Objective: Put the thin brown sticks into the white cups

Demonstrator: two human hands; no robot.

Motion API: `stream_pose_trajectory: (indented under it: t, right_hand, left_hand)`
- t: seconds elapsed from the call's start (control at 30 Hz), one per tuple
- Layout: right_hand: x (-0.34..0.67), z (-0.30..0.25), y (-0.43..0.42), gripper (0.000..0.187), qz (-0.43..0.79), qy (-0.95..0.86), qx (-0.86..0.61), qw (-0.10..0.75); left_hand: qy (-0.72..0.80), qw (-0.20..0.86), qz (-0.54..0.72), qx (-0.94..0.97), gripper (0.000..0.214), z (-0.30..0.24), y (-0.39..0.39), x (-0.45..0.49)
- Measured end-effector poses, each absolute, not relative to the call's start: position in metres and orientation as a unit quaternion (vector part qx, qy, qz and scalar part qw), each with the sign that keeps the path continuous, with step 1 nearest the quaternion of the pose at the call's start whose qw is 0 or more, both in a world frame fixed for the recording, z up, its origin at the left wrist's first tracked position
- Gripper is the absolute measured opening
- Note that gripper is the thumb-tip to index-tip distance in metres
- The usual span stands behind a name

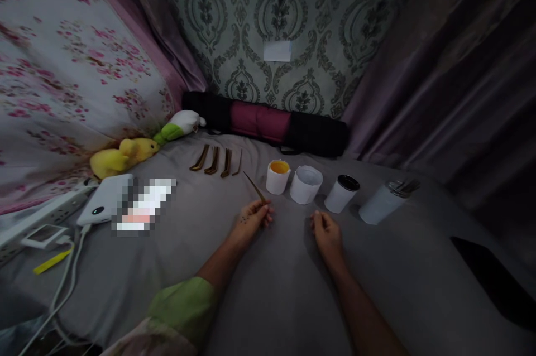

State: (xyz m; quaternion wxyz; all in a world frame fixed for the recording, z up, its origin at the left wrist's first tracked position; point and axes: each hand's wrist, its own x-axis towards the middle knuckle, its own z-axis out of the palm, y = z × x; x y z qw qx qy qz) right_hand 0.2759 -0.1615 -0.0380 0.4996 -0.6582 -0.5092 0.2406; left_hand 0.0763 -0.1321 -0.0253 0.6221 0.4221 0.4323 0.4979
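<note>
My left hand (pixel 252 219) is closed, pinching a slim brown strip (pixel 255 186) that tapers to a point and slants up to the left. My right hand (pixel 326 231) hovers or rests near the cups with its fingers curled together; whatever they hold, if anything, is hidden. Beyond the hands stand a white cup with orange-yellow contents (pixel 277 180), a wider white cup (pixel 306 187) with pale contents and a white cup with a dark opening (pixel 340 200). Left of them lie three bundles of brown strips (pixel 212 162) and a single thin strip (pixel 238 162).
At the right, a pale jar (pixel 379 205) holds several thin sticks, near a flat black object (pixel 494 275). Plush toys (pixel 125 156), a white power bank (pixel 104 200), a power strip (pixel 46 216) and cables lie left. A long black and maroon bag (pixel 259 121) lines the wall.
</note>
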Motion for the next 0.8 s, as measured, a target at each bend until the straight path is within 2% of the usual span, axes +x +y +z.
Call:
stream_pose_trajectory:
  t: [0.23, 0.53, 0.8]
  right_hand:
    - [0.2766, -0.0397, -0.1608, 0.041, 0.248, -0.503, -0.666, 0.492]
    - [0.2760, -0.0406, -0.1599, 0.040, 0.247, -0.502, -0.659, 0.502]
    - [0.2750, -0.0352, -0.1630, 0.040, 0.255, -0.505, -0.652, 0.506]
  left_hand:
    - [0.481, 0.516, 0.496, 0.506, 0.029, -0.0288, -0.1335, 0.0788]
    - [0.492, 0.295, 0.471, 0.670, 0.028, -0.0306, -0.1398, 0.0718]
    - [0.459, 0.188, 0.453, 0.741, 0.030, -0.0279, -0.1419, 0.0717]
